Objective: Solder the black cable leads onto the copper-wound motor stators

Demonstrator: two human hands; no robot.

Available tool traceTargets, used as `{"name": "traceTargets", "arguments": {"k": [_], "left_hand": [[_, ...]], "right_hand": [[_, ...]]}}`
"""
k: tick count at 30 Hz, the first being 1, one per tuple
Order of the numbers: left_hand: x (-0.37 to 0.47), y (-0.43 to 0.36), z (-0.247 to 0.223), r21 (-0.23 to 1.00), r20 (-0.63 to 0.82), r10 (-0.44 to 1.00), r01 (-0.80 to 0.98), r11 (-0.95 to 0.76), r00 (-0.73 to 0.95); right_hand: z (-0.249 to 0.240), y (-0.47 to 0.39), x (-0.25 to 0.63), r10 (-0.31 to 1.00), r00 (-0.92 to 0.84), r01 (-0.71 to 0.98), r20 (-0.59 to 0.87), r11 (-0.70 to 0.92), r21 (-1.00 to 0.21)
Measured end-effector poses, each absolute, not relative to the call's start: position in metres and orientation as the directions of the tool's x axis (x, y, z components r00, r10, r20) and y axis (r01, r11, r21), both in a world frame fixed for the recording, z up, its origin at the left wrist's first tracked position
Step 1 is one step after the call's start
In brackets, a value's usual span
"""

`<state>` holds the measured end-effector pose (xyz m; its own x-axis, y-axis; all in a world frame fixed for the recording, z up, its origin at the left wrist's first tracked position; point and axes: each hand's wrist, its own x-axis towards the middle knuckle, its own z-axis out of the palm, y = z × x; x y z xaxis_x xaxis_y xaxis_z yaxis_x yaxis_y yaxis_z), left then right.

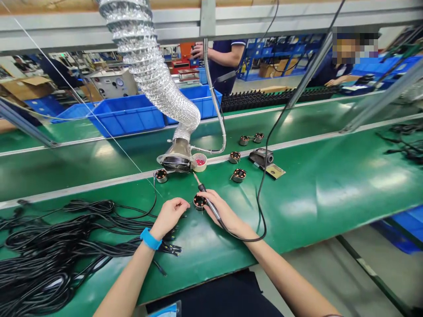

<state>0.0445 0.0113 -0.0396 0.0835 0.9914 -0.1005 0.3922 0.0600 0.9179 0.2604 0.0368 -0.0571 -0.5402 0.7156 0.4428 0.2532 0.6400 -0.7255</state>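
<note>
My right hand (223, 213) is closed around a soldering iron (209, 202), its tip pointing up and away from me. Its fingers also touch a motor stator (199, 202), a small ring with copper windings lying on the green bench. Just left of the stator, my left hand (172, 215) has thumb and forefinger pinched together. A thin solder wire (122, 149) slants down from the upper left to this hand; the pinched end is too small to see clearly. Other stators, one (161, 176) to the left and one (238, 175) to the right, lie farther back.
Black cables (82, 233) pile up at left. A fume hood (178, 154) on a silver duct (158, 75) hangs ahead, beside a small tub (199, 162). An iron stand (262, 157) sits at right, the iron's cord (264, 176) crossing before it. Blue bins (128, 115) and other people are behind.
</note>
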Motion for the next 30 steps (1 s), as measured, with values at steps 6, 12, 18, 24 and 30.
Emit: {"name": "traceTargets", "arguments": {"k": [6, 12, 18, 24, 30], "left_hand": [[0.055, 0.028, -0.042, 0.978, -0.19, 0.98, 0.099, 0.182, 0.067], [0.039, 0.01, -0.045, 0.949, -0.129, 0.992, 0.292, 0.121, 0.006], [0.04, 0.005, -0.046, 0.954, -0.1, 0.99, 0.294, 0.066, 0.102], [0.045, 0.028, -0.045, 0.945, -0.322, 0.937, -0.008, 0.326, 0.136], [0.032, 0.013, -0.044, 0.951, -0.214, 0.975, 0.239, 0.195, 0.056]], "right_hand": [[-0.066, 0.033, 0.247, 0.744, -0.486, 0.304, 0.459, 0.636, -0.709], [-0.066, 0.028, 0.239, 0.782, -0.41, 0.314, 0.469, 0.604, -0.732], [-0.068, 0.03, 0.235, 0.783, -0.396, 0.271, 0.479, 0.598, -0.754], [-0.063, 0.03, 0.229, 0.787, -0.419, 0.334, 0.454, 0.598, -0.729], [-0.066, 0.031, 0.225, 0.803, -0.379, 0.318, 0.46, 0.579, -0.75]]}}
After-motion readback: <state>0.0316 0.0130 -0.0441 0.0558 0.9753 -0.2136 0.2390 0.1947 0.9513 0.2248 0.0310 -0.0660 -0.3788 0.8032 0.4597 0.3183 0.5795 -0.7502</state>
